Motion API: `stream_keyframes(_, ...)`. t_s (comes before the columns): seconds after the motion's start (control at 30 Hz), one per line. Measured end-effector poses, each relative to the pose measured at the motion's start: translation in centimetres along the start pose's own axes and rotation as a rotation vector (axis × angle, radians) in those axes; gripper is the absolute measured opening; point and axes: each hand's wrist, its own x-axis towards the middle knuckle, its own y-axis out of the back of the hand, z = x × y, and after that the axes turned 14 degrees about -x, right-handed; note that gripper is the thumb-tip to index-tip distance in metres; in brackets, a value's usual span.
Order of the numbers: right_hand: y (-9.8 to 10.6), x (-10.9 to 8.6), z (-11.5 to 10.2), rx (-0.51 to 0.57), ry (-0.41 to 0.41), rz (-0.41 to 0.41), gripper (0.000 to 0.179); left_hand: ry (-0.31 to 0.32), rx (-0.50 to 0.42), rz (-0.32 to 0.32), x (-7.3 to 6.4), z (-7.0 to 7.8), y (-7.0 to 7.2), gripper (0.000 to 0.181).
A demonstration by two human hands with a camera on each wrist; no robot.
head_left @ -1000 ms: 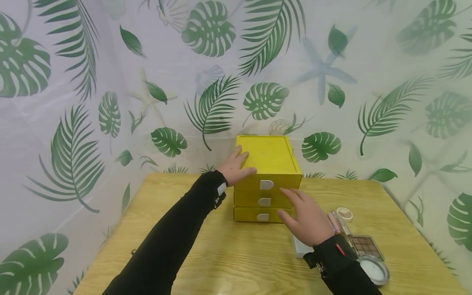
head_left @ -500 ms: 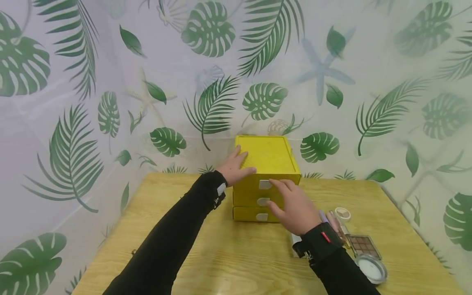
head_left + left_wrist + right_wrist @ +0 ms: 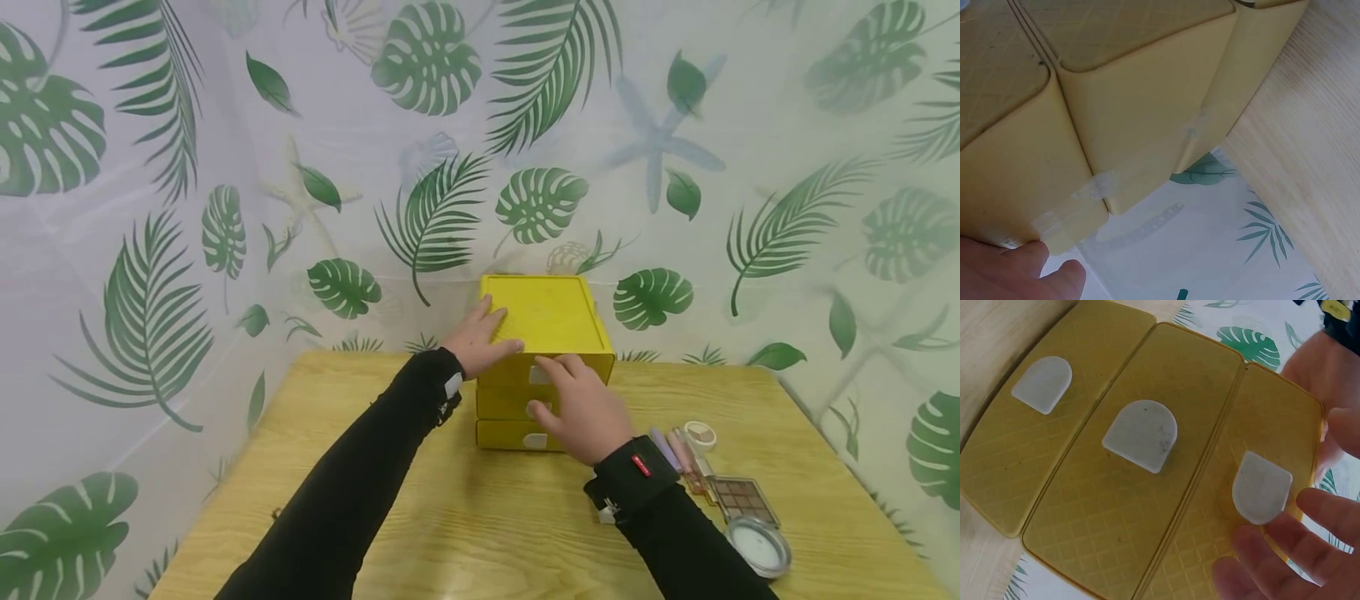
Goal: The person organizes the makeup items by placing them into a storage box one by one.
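Observation:
A yellow three-tier drawer box (image 3: 543,312) stands on the wooden table against the patterned backdrop, all drawers closed. My left hand (image 3: 478,340) rests on its top left edge, fingers spread. In the left wrist view, fingertips of the left hand (image 3: 1022,272) lie along the box's side. My right hand (image 3: 588,412) is in front of the top drawer, fingers slightly bent. The right wrist view has the right hand's fingertips (image 3: 1282,528) at the rounded white pull tab (image 3: 1263,487) of the top drawer. They overlap its edge; a grip is not visible.
Right of the box lie makeup items: an eyeshadow palette (image 3: 744,498), a round silver-rimmed compact (image 3: 757,546), a small round pan (image 3: 700,432) and slim tubes (image 3: 678,452). A white object (image 3: 606,515) is mostly hidden under the right wrist.
My right hand has moved left, from the drawer box's right front corner to the top drawer's pull tab. The left hand has stayed on the box's top edge.

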Motion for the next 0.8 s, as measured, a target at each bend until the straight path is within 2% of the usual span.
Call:
stream_keyframes(0.4, -1.7, 0.9, -0.5, -0.032, -0.025, 0.057, 0.046, 0.009, -0.004, -0.018, 0.0, 0.0, 0.2, 0.073)
stream_keyframes(0.8, -1.6, 1.8, -0.5, -0.073, -0.047, 0.029, 0.03, 0.031, -0.018, -0.035, -0.1, 0.3, 0.4, 0.075)
